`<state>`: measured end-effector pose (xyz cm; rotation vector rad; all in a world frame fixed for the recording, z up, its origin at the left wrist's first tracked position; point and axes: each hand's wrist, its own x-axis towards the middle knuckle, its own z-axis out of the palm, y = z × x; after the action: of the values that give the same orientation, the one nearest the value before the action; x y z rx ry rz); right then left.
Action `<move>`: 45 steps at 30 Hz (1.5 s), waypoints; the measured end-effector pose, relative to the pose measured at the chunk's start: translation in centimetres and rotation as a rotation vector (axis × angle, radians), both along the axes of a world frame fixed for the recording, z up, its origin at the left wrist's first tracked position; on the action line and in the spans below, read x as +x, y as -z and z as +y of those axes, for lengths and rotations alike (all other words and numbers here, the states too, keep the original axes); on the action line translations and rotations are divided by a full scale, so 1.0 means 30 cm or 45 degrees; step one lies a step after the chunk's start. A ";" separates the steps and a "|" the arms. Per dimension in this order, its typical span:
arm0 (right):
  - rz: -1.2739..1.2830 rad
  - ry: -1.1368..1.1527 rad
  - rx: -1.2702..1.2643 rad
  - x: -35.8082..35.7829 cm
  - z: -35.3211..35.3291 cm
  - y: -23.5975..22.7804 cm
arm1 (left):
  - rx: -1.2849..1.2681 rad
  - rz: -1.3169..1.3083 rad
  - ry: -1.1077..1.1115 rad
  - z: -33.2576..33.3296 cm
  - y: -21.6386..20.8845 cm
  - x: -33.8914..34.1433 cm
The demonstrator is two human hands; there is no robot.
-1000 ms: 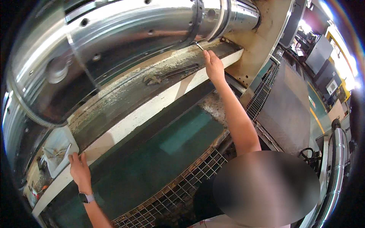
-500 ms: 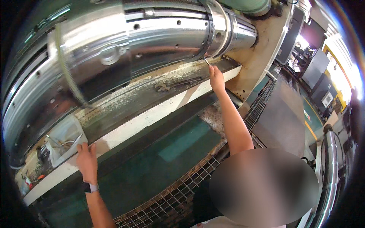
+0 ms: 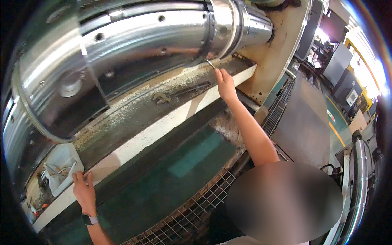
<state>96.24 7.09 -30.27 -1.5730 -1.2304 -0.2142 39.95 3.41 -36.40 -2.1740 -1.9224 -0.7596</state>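
My right hand [image 3: 226, 84] pinches a thin metal rod-shaped tool [image 3: 211, 64], its far tip up by the underside of a large shiny metal cylinder [image 3: 143, 47] near its dark collar. The tip's contact and the exact kind of tool are hard to make out. At the lower left, my left hand [image 3: 84, 191] rests with fingers stretched and apart on the white ledge edge [image 3: 141, 136]. Beside its fingertips sits a whitish plastic tub [image 3: 67, 157] with several slim metal pieces inside. An adjustable wrench [image 3: 161, 98] lies on the ledge between my hands.
A coiled spring-like cord [image 3: 38, 126] hangs around the cylinder at left. An upright tan metal plate [image 3: 269, 53] stands beyond the right end. Below the ledge are a green surface [image 3: 163, 183] and a wire grating [image 3: 192, 204]. Small red items [image 3: 44, 206] lie far left.
The whole view has shifted, so the cylinder and ledge sit farther left. My right hand still holds the tool near the collar; my left hand stays beside the tub.
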 end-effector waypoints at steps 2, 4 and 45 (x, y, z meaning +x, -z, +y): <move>0.012 -0.090 0.099 0.030 0.002 0.006 | -0.008 0.020 0.007 0.018 0.017 -0.003; 0.010 -0.142 0.092 0.056 -0.002 -0.015 | -0.002 -0.008 0.005 0.022 0.016 0.003; -0.204 -0.566 0.053 -0.009 -0.078 0.030 | -0.039 0.068 -0.005 0.034 0.030 0.013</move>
<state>95.97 4.76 -31.17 -1.2264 -1.6552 -0.0780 40.34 4.43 -37.30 -2.1838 -1.9243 -0.6686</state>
